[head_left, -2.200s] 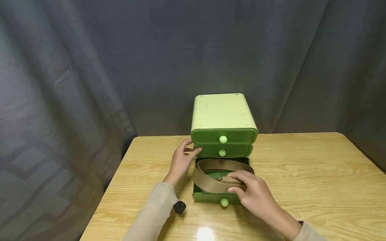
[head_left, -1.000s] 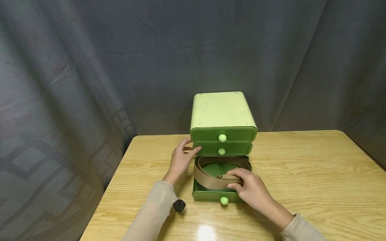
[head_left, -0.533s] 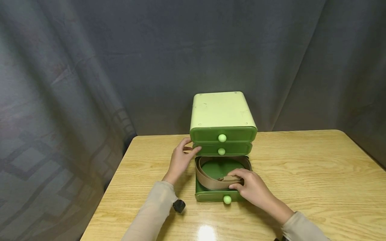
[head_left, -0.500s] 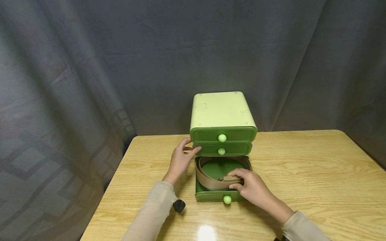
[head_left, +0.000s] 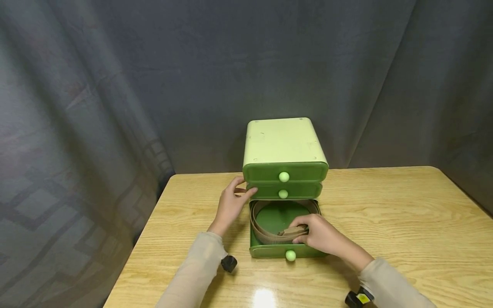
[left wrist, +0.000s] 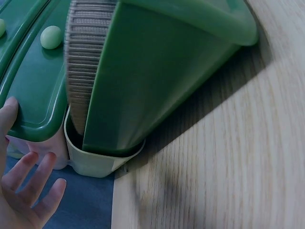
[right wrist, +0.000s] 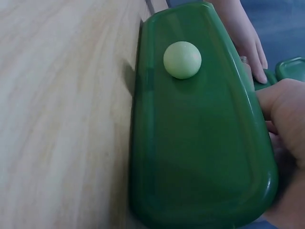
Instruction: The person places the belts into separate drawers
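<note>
A coiled tan webbing belt (head_left: 265, 234) lies in the pulled-out bottom drawer (head_left: 269, 251) of a small green drawer cabinet (head_left: 285, 141). My right hand (head_left: 321, 234) reaches over the drawer's front right and pinches the belt beside its buckle end (head_left: 293, 230). The drawer front hides most of that grip in the right wrist view. At the cabinet's left side, my left hand (head_left: 230, 207) has its thumb on the left end of the middle drawer's front (head_left: 265, 191). Its other fingers (left wrist: 43, 171) are spread loosely by the cabinet's side in the left wrist view.
The top drawer (head_left: 262, 173) and the middle drawer are pushed in. Under the cabinet is a wooden table (head_left: 385, 222), with a dark grey curtain (head_left: 208, 85) behind it. Each sleeve carries a black wrist camera, such as the left one (head_left: 229, 263).
The belt has sunk lower into the drawer, with my right hand lowering and still pinching it. The bottom drawer has shifted slightly right. My left hand has stayed in place.
</note>
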`<state>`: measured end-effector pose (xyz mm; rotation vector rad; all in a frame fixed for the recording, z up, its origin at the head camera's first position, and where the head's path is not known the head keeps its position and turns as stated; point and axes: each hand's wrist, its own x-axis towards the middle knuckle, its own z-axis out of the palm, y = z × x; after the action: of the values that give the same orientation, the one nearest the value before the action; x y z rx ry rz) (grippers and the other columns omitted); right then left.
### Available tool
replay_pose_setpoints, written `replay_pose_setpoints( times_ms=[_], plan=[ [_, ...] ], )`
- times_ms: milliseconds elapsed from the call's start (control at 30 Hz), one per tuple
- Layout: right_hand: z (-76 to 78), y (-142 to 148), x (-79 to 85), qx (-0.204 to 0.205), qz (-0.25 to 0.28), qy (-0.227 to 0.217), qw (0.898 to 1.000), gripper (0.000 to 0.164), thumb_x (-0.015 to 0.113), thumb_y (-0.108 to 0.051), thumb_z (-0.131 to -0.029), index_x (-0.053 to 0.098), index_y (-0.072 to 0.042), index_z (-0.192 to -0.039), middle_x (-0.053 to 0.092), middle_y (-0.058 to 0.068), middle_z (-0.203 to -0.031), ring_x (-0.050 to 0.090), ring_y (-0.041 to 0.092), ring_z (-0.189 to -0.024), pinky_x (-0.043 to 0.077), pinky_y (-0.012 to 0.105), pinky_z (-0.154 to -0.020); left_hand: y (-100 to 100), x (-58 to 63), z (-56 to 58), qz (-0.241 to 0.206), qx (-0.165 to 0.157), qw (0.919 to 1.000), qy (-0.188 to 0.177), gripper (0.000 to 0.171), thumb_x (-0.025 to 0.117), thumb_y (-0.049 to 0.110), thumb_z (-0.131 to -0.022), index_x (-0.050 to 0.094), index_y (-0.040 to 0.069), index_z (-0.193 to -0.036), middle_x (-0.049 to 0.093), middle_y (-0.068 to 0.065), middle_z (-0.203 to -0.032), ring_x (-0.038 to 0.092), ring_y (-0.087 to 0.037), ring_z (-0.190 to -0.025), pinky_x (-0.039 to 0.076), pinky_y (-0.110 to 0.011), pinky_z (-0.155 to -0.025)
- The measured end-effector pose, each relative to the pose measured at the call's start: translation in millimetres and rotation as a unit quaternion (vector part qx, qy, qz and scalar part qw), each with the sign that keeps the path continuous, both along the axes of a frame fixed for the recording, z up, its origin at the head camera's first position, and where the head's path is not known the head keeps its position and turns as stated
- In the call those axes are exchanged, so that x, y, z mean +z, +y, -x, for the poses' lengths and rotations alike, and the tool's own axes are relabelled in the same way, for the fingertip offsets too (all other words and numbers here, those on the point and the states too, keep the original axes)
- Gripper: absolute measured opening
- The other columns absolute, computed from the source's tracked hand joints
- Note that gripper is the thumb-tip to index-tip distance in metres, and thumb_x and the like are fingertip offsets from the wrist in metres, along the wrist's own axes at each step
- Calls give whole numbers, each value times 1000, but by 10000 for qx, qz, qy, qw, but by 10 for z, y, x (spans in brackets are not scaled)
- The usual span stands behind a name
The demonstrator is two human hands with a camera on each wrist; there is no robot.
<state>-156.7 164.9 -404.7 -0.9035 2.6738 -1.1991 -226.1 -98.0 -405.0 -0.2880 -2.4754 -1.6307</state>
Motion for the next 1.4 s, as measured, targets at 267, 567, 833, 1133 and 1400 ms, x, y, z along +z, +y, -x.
replay_pose_setpoints(
  times_ms=[267,567,833,1133,1400],
  plan=[
    [78,20,16,412,-148,-334,9985,21,83,2,-76,75,-8,-93,69,-8,-82,57,2,-70,51,24,-61,14,-39,17,37,-39,10000,28,42,70,42,-92,62,24,-128,59,5,-132,62,-17,-104,53,-37,-85],
    [134,6,1,714,-458,-277,9960,19,84,1,-75,76,-11,-88,71,-6,-84,60,3,-73,52,24,-63,8,-52,25,52,-20,10000,17,42,70,43,-92,62,25,-128,59,6,-131,62,-17,-104,54,-36,-84],
    [182,0,-5,911,-637,-550,9923,21,81,6,-75,75,-11,-87,69,-9,-81,58,1,-72,51,23,-64,0,-57,26,20,6,10000,44,40,72,40,-91,63,24,-127,60,4,-130,63,-19,-103,54,-37,-85],
    [208,31,8,1131,-507,-772,9893,26,78,10,-76,73,-9,-93,70,-7,-87,63,5,-79,55,26,-73,11,-37,24,34,3,10000,65,40,73,37,-91,63,22,-126,61,4,-129,63,-20,-102,54,-37,-85],
    [148,96,154,1256,-245,-740,9890,28,77,7,-80,70,-2,-106,70,2,-99,67,18,-90,56,32,-80,-1,-29,23,47,0,9999,115,39,72,39,-91,63,24,-126,60,5,-130,63,-19,-104,54,-38,-85]
  ],
)
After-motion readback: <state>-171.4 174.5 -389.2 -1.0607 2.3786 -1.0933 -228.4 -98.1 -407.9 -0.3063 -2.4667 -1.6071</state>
